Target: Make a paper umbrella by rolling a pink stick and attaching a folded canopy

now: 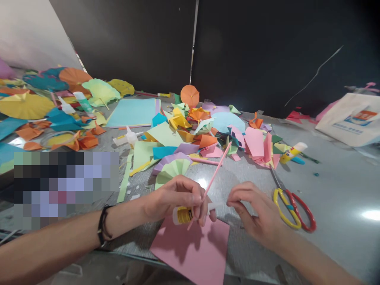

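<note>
My left hand [178,200] is closed around a small glue bottle [184,215] with a yellow label and also grips a thin pink stick [218,168] that slants up to the right. My right hand [257,209] pinches the bottle's white tip or cap [216,206] with curled fingers. Both hands hover over a pink paper sheet [196,249] lying at the near table edge. A folded green and purple paper fan [172,166] lies just beyond my left hand.
Scissors [292,208] with yellow and red handles lie right of my right hand. A heap of coloured paper scraps [208,132] fills the table's middle, paper umbrellas [26,105] the far left. Another glue bottle [292,152] and a white bag [352,118] sit at right.
</note>
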`<action>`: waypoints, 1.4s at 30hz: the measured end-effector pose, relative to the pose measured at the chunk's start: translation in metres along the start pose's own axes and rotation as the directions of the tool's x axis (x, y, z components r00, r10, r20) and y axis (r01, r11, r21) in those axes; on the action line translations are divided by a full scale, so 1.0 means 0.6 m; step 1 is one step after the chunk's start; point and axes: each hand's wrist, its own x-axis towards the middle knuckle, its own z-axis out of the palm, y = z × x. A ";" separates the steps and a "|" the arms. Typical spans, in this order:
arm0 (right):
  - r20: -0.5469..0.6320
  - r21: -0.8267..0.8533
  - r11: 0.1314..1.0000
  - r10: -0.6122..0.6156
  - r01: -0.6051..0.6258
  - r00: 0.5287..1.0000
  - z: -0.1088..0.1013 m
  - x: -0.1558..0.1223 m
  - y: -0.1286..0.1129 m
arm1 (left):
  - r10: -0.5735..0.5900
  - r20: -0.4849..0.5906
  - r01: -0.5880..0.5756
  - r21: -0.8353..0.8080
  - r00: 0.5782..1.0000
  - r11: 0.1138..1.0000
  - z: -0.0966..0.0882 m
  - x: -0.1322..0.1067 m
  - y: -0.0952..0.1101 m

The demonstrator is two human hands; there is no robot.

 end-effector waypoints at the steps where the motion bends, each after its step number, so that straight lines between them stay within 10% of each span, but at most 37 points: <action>1: 0.007 0.001 1.000 0.006 -0.006 1.000 0.000 0.001 0.000 | 0.004 0.010 -0.004 -0.002 1.000 1.000 0.000 0.000 0.001; 18: -0.101 -0.041 0.983 -0.182 0.179 0.978 0.006 0.008 -0.006 | 0.060 0.271 -0.015 -0.167 0.961 0.986 0.001 -0.002 0.031; 30: 0.070 -0.134 0.978 -0.151 0.159 0.986 -0.005 0.002 -0.003 | 0.060 0.511 0.018 -0.147 0.858 0.989 -0.005 0.000 0.022; 37: -0.061 -0.046 0.982 -0.187 0.184 0.981 0.004 0.004 -0.005 | -0.098 0.358 0.110 -0.013 0.928 0.994 -0.008 -0.011 0.019; 42: 0.065 0.058 0.985 -0.169 0.165 0.984 0.000 0.012 -0.010 | -0.202 0.126 0.186 0.133 0.971 0.974 -0.001 -0.012 0.012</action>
